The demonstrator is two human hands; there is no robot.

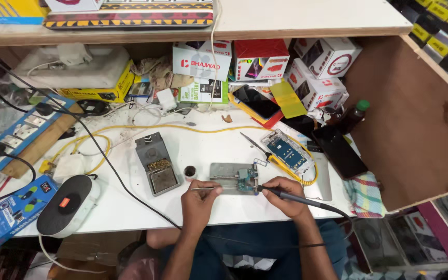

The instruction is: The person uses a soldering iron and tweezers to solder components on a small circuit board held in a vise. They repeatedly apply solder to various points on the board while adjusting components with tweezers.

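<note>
My left hand [199,201] grips thin metal tweezers [203,189] whose tip points right, toward a small circuit board [244,180]. The board is clamped in a grey metal holder [224,173] on the white table [130,207]. My right hand [282,195] holds a black soldering iron [299,199] like a pen, its tip touching the board's right edge. The iron's black cable trails off to the right across my lap.
A grey soldering stand with brass wool [156,165] sits left of the holder, a small round pot [190,172] beside it. An opened phone [286,151], a dark phone [339,151], a checked cloth [363,193], boxes, power strips and yellow cable surround the work spot.
</note>
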